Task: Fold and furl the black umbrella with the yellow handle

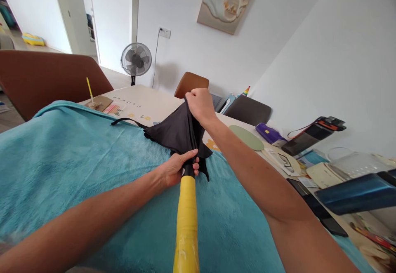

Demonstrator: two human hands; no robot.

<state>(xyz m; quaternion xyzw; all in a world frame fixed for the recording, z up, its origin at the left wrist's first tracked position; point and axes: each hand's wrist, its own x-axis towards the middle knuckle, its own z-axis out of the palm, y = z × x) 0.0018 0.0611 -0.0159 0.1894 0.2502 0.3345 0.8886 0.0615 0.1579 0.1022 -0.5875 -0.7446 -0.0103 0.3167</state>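
A folded black umbrella [177, 130] with a yellow handle [186, 219] lies along the middle of the view, over a teal fleece blanket [77, 157]. My left hand [179, 166] is closed round the umbrella where the black canopy meets the handle. Farther out, my right hand [200, 104] pinches the top of the bunched black fabric and holds it up. A thin black strap [125, 120] trails from the canopy to the left across the blanket.
The blanket covers a table with a pale patterned cloth [145, 104]. At the right lie a green oval mat [246, 137], a purple box [268, 132], papers, a black phone [321, 215] and a blue metallic case [355, 192]. Brown chairs [46, 79] and a standing fan [136, 60] are behind.
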